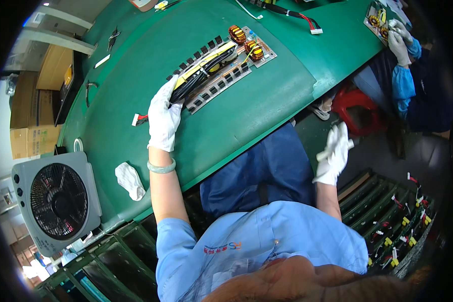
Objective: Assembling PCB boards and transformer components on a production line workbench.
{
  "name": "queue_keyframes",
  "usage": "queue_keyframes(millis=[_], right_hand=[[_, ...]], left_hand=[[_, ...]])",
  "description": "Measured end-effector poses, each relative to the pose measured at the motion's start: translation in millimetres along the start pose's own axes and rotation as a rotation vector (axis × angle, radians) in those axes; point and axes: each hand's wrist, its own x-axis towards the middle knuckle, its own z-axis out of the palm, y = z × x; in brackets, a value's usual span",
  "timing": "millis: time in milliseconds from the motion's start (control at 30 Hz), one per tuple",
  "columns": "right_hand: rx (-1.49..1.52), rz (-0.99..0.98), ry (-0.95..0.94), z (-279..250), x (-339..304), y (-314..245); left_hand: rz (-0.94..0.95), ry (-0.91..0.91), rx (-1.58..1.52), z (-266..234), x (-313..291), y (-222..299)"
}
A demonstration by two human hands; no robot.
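Brown hair (251,292) and a blue shirt (267,231) fill the bottom of the frame. Right of centre, the gloved right hand (333,157) hangs beside the worktop (267,108) — whether it grips anything, I cannot tell. Left of centre, the gloved left hand (164,120) grasps the near end of a black cable bundle (194,83) on a circuit board (222,81), upper middle. Beyond, at upper right — a co-worker's gloved hands (398,46).

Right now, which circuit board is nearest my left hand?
The circuit board with black cables bundled along it, your left hand at its left end; the other board is at the co-worker's gloved hands, upper right.
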Motion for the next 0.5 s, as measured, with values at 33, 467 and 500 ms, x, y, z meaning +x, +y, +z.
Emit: queue_keyframes(millis=[33,467,500], right_hand=[[-0.167,-0.033,0.134,-20.6,-3.7,0.8],[-0.393,0.122,-0.451,60.7,-22.4,-36.8],[-0.413,0.117,-0.503,69.7,-19.9,-41.9]], left_hand=[[-0.004,0.007,0.002,-2.0,-1.9,3.2],[-0.205,-0.222,0.125,30.5,-38.7,136.2],[-0.220,-0.219,0.069,35.9,-42.1,147.7]])
